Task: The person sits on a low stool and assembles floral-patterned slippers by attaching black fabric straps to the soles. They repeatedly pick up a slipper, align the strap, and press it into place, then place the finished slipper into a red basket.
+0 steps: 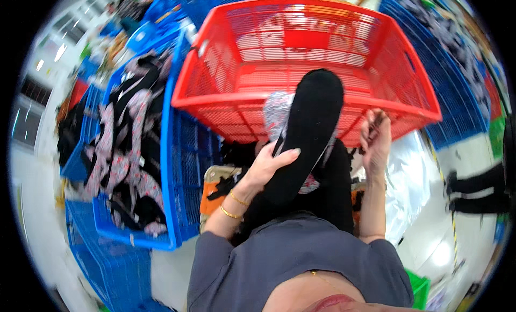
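My left hand (269, 164) grips a long, round-ended black padded piece (317, 107) by its lower part, thumb on top and fingers underneath. Grey-and-pink floral fabric (278, 113) shows behind its left edge. The piece slants up from my lap, its far end overlapping the near side of a red plastic crate (215, 100). Apart from it, my right hand (378, 142) is raised at the crate's near right side, fingers curled together. A small dark patch shows between those fingers; I cannot make out what it is.
On the left, a blue crate (169, 167) holds a heap of black and floral fabric pieces (137, 150). Another blue crate (457, 97) stands far right, with grey cloth. Clear plastic sheeting (408, 177) lies right of my arm. Another person's legs (475, 193) show at the right edge.
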`<action>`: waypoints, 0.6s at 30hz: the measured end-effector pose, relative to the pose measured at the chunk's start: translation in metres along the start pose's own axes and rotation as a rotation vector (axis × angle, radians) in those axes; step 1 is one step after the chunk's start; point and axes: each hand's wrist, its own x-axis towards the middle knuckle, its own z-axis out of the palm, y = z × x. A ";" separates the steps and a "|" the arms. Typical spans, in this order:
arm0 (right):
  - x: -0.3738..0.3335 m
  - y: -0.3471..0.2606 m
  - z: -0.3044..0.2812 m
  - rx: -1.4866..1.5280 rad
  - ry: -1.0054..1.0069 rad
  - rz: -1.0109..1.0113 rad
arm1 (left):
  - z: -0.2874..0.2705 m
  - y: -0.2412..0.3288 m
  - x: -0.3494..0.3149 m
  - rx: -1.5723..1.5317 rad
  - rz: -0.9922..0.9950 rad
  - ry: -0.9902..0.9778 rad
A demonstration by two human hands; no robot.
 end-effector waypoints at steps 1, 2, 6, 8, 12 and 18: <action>-0.006 0.003 0.001 -0.029 0.051 0.052 | -0.004 0.014 -0.002 0.123 0.069 0.045; -0.010 0.008 -0.007 -0.054 0.015 0.035 | -0.016 0.023 -0.002 0.217 0.112 0.072; -0.014 0.023 -0.024 -0.167 0.123 0.036 | -0.055 0.073 -0.044 0.698 0.327 0.341; -0.016 0.030 -0.034 -0.223 0.142 0.039 | -0.071 0.106 -0.086 1.058 0.379 0.505; -0.022 0.046 -0.054 -0.340 0.193 0.074 | -0.116 0.142 -0.189 1.820 0.337 0.673; -0.020 0.053 -0.078 -0.372 0.165 0.120 | -0.146 0.123 -0.316 1.641 -0.211 0.933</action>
